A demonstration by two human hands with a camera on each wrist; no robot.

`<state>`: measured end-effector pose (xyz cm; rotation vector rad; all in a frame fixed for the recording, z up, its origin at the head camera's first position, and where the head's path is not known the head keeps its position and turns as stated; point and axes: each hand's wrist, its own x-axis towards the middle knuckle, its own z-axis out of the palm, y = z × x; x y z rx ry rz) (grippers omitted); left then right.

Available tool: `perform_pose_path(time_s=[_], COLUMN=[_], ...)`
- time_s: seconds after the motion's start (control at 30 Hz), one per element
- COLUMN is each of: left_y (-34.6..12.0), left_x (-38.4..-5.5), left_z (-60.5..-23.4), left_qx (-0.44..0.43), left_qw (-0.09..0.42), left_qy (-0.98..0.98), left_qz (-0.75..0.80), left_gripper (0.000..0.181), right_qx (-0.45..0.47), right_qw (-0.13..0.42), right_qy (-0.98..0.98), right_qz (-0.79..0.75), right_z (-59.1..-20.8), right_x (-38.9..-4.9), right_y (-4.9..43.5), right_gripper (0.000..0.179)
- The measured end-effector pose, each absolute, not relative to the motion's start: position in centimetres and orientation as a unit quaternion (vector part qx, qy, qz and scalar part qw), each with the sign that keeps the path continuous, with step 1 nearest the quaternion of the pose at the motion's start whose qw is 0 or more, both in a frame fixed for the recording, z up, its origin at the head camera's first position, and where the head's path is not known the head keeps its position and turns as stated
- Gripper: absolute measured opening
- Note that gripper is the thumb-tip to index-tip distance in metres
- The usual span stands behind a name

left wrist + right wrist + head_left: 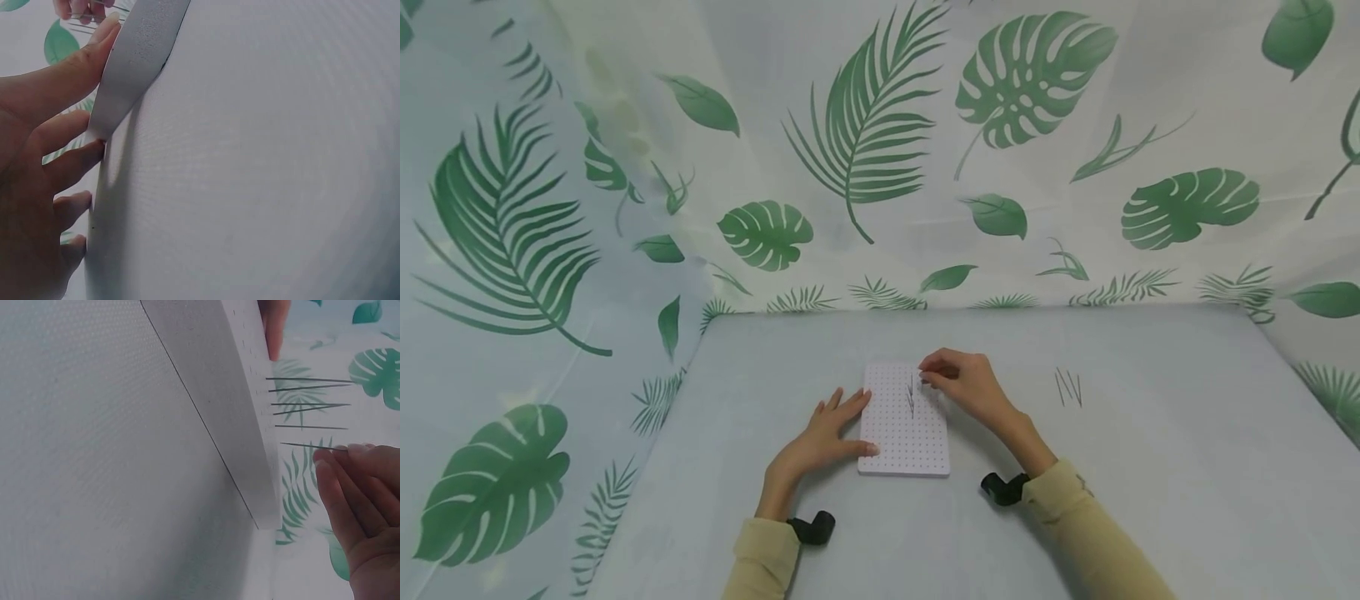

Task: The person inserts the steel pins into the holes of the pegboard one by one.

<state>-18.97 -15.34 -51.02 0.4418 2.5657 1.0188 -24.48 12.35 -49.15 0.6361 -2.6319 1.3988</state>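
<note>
A white board [902,460] with rows of small holes lies flat on the table. Several thin dark needles [309,404] stand upright in it, and they also show near the upper right of the board in the head view. My left hand [822,439] rests along the board's left side, its spread fingers and thumb touching the edge. Between thumb and fingertips, my right hand [968,385] pinches another needle [306,445] over the board's upper right part. In the right wrist view this needle's free tip points at the hole face, beside the standing row.
Several loose needles [1069,388] lie on the pale table [1150,467] to the right of the board. A leaf-patterned sheet [910,242] hangs behind the table and along its sides. A black wrist camera [814,528] sits on the left wrist, another [1002,489] on the right.
</note>
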Motion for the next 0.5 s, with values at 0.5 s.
perform_pose_path(time_s=[0.5], left_y=[-15.32], left_x=[-18.96], left_z=[-50.99], left_qx=[0.153], left_qw=[0.17], left_qy=[0.904], left_qz=[0.361], left_gripper=[0.089], right_qx=[0.22], right_qw=[0.045], right_qy=[-0.859], right_qz=[0.46], right_z=[-49.49], right_x=[-24.76], right_y=[11.93], right_gripper=[0.011])
